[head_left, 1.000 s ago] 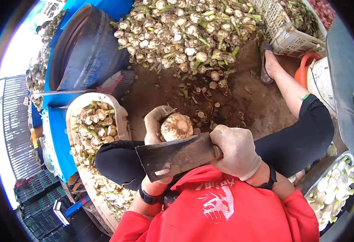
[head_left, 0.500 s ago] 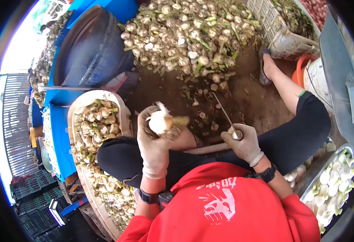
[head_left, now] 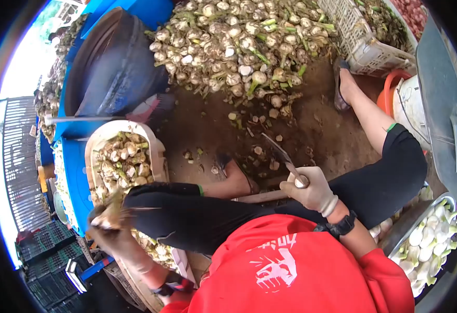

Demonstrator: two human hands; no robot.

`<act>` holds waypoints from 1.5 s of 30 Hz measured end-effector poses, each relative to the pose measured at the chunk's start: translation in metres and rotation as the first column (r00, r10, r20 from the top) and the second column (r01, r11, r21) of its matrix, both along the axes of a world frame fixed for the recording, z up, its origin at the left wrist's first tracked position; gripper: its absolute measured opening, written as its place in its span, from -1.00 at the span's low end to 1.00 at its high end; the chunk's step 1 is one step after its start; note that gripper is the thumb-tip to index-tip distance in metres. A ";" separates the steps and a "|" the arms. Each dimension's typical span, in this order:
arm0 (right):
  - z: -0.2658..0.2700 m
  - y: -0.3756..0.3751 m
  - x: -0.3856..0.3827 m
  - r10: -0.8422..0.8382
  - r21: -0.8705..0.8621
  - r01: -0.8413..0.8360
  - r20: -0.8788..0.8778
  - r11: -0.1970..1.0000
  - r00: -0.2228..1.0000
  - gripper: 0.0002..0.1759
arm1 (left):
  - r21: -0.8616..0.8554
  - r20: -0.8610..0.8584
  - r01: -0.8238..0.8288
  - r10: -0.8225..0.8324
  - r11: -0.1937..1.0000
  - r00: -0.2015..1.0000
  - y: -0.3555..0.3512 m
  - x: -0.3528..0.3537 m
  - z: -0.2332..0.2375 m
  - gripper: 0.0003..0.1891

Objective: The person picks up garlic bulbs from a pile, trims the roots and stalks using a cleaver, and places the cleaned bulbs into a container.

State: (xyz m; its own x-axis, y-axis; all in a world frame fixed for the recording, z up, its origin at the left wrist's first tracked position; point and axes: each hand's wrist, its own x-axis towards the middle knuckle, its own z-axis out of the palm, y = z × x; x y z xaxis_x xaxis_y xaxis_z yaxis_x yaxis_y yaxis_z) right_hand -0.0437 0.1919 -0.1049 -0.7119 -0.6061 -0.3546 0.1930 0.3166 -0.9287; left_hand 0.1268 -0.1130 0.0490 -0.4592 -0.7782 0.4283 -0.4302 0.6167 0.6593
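Observation:
My left hand, in a pale glove smeared by motion, is over the left edge of the long tub of dirty garlic. Its fingers are closed around what looks like a garlic bulb with brown husk and stem; the blur hides its exact shape. My right hand, also gloved, is closed around the handle of a knife above my right thigh. The blade points up and away to the left, touching nothing. Unpeeled garlic fills the tub beside my left knee.
A large heap of garlic covers the ground ahead, with trimmings nearer my feet. A dark barrel lies at the left. Clean white bulbs fill a container at my right. A plastic crate and a white bucket stand at the far right.
My left hand has swung left and down from in front of me to the tub's outer edge. The pale bulb it held up is no longer seen clearly. The knife blade has turned slightly.

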 end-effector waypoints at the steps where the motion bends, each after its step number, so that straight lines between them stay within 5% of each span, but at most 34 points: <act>1: 0.001 0.002 -0.001 -0.056 -0.041 0.059 0.071 0.997 0.996 -0.65 | -0.278 0.159 -0.255 0.306 0.926 0.939 -0.024 0.019 0.006 -0.56; 2: 0.000 0.004 -0.001 -0.106 -0.078 0.118 0.148 0.990 0.983 -0.65 | -0.563 0.215 -0.410 0.607 0.717 0.765 -0.047 0.042 0.014 -0.56; 4: -0.005 0.003 -0.006 -0.162 -0.044 0.180 0.270 0.983 0.949 -0.68 | -0.840 0.277 -0.254 0.781 0.480 0.559 -0.032 0.028 0.032 -0.51; 5: -0.001 -0.002 -0.011 -0.251 -0.026 0.279 0.369 0.960 0.895 -0.70 | -0.844 0.293 -0.129 0.648 0.521 0.703 -0.035 0.026 0.027 -0.56; 6: 0.003 -0.006 -0.016 -0.328 0.001 0.369 0.460 0.929 0.825 -0.72 | -0.700 0.300 -0.052 0.359 0.713 0.884 -0.034 0.012 0.011 -0.58; 7: 0.006 -0.009 -0.023 -0.340 0.024 0.392 0.549 0.920 0.764 -0.74 | -0.597 0.394 0.018 0.273 0.802 0.878 -0.022 -0.006 -0.011 -0.65; 8: 0.002 -0.013 -0.024 -0.338 0.024 0.392 0.555 0.920 0.760 -0.74 | -0.290 0.358 0.003 0.106 0.957 0.928 -0.002 -0.038 -0.046 -0.66; 9: -0.003 -0.018 -0.025 -0.381 -0.013 0.466 0.556 0.885 0.739 -0.75 | -0.110 0.440 0.175 -0.110 0.978 0.891 0.022 -0.079 -0.070 -0.61; 11: -0.009 -0.022 -0.026 -0.452 -0.045 0.568 0.556 0.822 0.698 -0.79 | 0.136 0.464 0.553 -0.546 0.822 0.697 0.056 -0.141 -0.136 -0.45; 13: -0.010 -0.021 -0.026 -0.500 -0.030 0.621 0.562 0.783 0.659 -0.80 | 0.295 0.531 0.682 -0.708 0.669 0.465 0.102 -0.203 -0.201 -0.50; 16: -0.007 -0.019 -0.032 -0.579 0.029 0.690 0.572 0.723 0.582 -0.82 | 0.033 0.857 0.977 -0.509 0.212 0.082 0.140 -0.266 -0.321 -0.61; 18: -0.007 -0.018 -0.036 -0.586 0.038 0.688 0.559 0.725 0.586 -0.81 | 0.165 0.916 0.979 -0.351 -0.120 -0.197 0.132 -0.301 -0.365 -0.63; 19: -0.008 -0.019 -0.038 -0.585 0.045 0.663 0.517 0.747 0.624 -0.84 | 0.307 0.917 0.928 -0.197 -0.211 -0.348 0.133 -0.321 -0.375 -0.56; 22: -0.009 -0.018 -0.040 -0.581 0.030 0.658 0.501 0.753 0.642 -0.86 | 0.466 0.856 0.867 -0.157 -0.177 -0.492 0.139 -0.349 -0.348 -0.55; 23: -0.007 -0.019 -0.043 -0.593 0.050 0.686 0.551 0.726 0.587 -0.84 | 0.436 0.849 0.899 -0.321 -0.024 -0.420 0.138 -0.345 -0.328 -0.60; 24: -0.007 -0.018 -0.044 -0.591 0.050 0.687 0.558 0.725 0.583 -0.84 | 0.442 0.848 0.897 -0.316 -0.023 -0.426 0.133 -0.334 -0.312 -0.60; 25: -0.006 -0.018 -0.045 -0.592 0.053 0.711 0.599 0.701 0.539 -0.82 | 0.649 0.461 0.742 -0.862 0.167 -0.210 0.126 -0.320 -0.296 -0.64; 26: -0.005 -0.018 -0.046 -0.589 0.052 0.736 0.638 0.675 0.496 -0.80 | 0.853 -0.022 0.504 -0.957 0.133 0.290 0.116 -0.307 -0.282 -0.68; 27: -0.004 -0.017 -0.046 -0.581 0.073 0.714 0.641 0.696 0.502 -0.79 | 0.909 -0.382 0.370 -0.740 -0.192 0.554 0.102 -0.292 -0.271 -0.62; 28: -0.006 -0.016 -0.044 -0.572 0.066 0.712 0.648 0.700 0.503 -0.79 | 0.786 -0.542 0.336 -0.319 -0.518 0.778 0.088 -0.272 -0.258 -0.57; 30: -0.011 -0.017 -0.039 -0.483 -0.005 0.619 0.620 0.785 0.618 -0.78 | 0.762 -0.585 0.514 -0.077 -0.394 0.807 0.070 -0.223 -0.214 -0.47; 32: -0.007 -0.021 -0.034 -0.455 0.030 0.529 0.553 0.848 0.698 -0.78 | 0.745 -0.599 0.532 -0.051 -0.403 0.799 0.073 -0.187 -0.157 -0.45; 33: -0.006 -0.020 -0.031 -0.377 0.051 0.389 0.391 0.920 0.840 -0.77 | 0.784 -0.567 0.492 -0.115 -0.379 0.815 0.072 -0.172 -0.138 -0.45; 35: 0.007 -0.024 -0.026 -0.192 0.090 0.194 -0.030 0.977 0.981 -0.80 | 0.879 -0.465 0.463 -0.417 -0.114 0.781 0.074 -0.150 -0.110 -0.39; 36: 0.008 -0.025 -0.025 -0.182 0.087 0.185 -0.034 0.979 0.983 -0.80 | 0.874 -0.253 0.438 -0.573 0.209 0.779 0.082 -0.145 -0.093 -0.37; 38: 0.011 -0.023 -0.021 -0.025 -0.017 0.018 -0.616 1.000 0.788 -0.89 | 0.899 -0.288 0.418 -0.542 0.131 0.789 0.081 -0.132 -0.073 -0.29; 40: 0.028 -0.026 -0.014 -0.004 -0.026 -0.016 -0.639 1.000 0.770 -0.86 | 0.798 -0.320 0.542 -0.576 0.264 0.752 0.079 -0.115 -0.082 -0.26; 41: 0.040 -0.028 -0.015 0.067 0.013 -0.078 -0.670 0.997 0.739 -0.86 | 0.787 -0.075 0.428 -0.619 0.445 0.782 0.089 -0.117 -0.060 -0.21; 45: 0.059 -0.036 -0.008 0.138 0.034 -0.162 -0.708 0.986 0.692 -0.86 | 0.727 -0.151 0.457 -0.530 0.513 0.834 0.098 -0.106 -0.047 -0.20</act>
